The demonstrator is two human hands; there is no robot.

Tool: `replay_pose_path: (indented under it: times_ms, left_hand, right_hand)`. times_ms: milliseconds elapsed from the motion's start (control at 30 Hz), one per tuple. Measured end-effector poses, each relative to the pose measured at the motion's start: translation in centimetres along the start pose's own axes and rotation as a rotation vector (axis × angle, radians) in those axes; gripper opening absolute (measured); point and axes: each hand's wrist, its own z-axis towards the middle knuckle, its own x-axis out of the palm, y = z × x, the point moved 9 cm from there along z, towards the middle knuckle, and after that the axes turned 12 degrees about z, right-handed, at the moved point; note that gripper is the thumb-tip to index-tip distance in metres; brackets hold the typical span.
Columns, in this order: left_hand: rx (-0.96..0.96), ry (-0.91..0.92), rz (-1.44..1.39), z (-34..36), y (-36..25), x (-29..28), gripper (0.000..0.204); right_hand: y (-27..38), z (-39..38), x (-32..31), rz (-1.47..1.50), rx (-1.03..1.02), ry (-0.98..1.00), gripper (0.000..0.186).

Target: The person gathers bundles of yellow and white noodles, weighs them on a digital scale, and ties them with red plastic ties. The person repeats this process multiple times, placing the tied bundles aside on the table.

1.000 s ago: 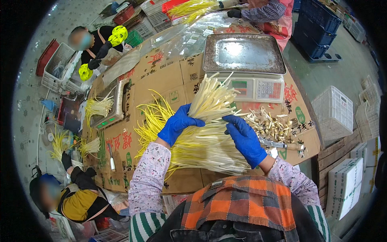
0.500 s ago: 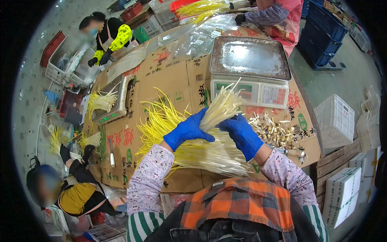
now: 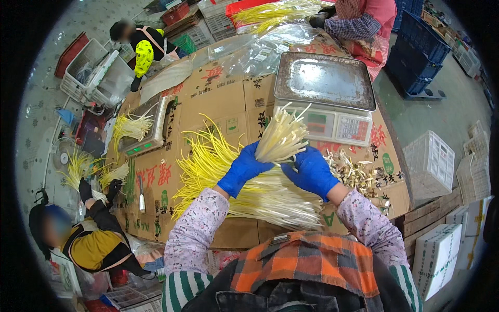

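My blue-gloved left hand is wrapped round an upright bunch of blanched garlic shoots, its white cut ends pointing up and away from me. At the bunch's right side, my right hand, also gloved in blue, has its fingers curled against the stems; some fingertips are hidden. Beneath both hands lies a broad pile of loose garlic shoots, yellow tips to the left and white stems to the right. Trimmed root ends are heaped just right of my right hand.
A scale with a metal tray stands beyond my hands on the cardboard-covered table. Another scale at the left bears shoots, near a knife. Co-workers stand at the left and far sides. Crates stand right.
The bunch has tilted more upright and shifted slightly left, its cut ends fanning out. My right hand has turned beside it. The co-worker at far left has leaned over and lowered an arm.
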Motion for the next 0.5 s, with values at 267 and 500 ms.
replay_pose_path:
  times_ms: [267,500]
  left_hand:
    - [0.045,0.042,0.030,0.8,0.5,0.3,0.072]
    - [0.091,0.006,0.143,1.1,0.6,0.5,0.068]
  right_hand:
    - [-1.1,-1.7,2.2,0.084,-0.020,0.069,0.026]
    - [-2.3,-1.4,-1.2,0.345,0.249,-0.014,0.022]
